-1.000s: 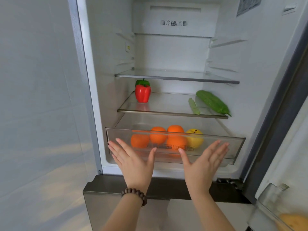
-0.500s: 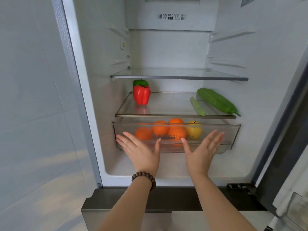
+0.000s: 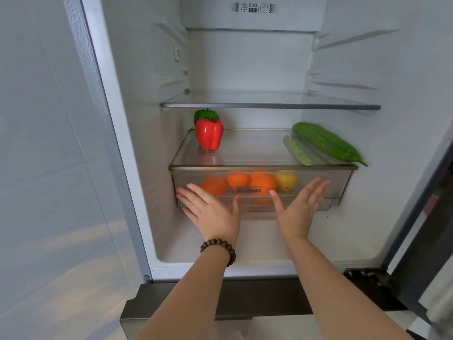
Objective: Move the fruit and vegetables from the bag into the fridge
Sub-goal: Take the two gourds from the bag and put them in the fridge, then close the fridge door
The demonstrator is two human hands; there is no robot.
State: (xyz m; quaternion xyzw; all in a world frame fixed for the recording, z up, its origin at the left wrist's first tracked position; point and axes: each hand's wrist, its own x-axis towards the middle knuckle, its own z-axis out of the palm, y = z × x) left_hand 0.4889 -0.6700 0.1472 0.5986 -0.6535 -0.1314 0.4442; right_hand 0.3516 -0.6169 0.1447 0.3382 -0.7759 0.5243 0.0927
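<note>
A white fridge (image 3: 157,217) interior is seen, door open. Both the left hand (image 3: 210,212) and right hand (image 3: 297,208) are pressed flat, fingers straight and spread, against the clear drawer (image 3: 340,190), where oranges (image 3: 237,184) and a yellow apple (image 3: 285,181) are kept. On the shelf (image 3: 255,153) above, a red pepper (image 3: 209,133), a green pepper (image 3: 204,115), a cucumber (image 3: 296,150) and a bitter gourd (image 3: 326,142) are laid out. A bead bracelet (image 3: 218,249) is worn on the left wrist.

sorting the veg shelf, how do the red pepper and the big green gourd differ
The red pepper is red, blocky and stands upright at the shelf's left; the big green gourd is green, long and tapered, lying flat at the right. Both rest on the glass shelf above the drawer.
</note>
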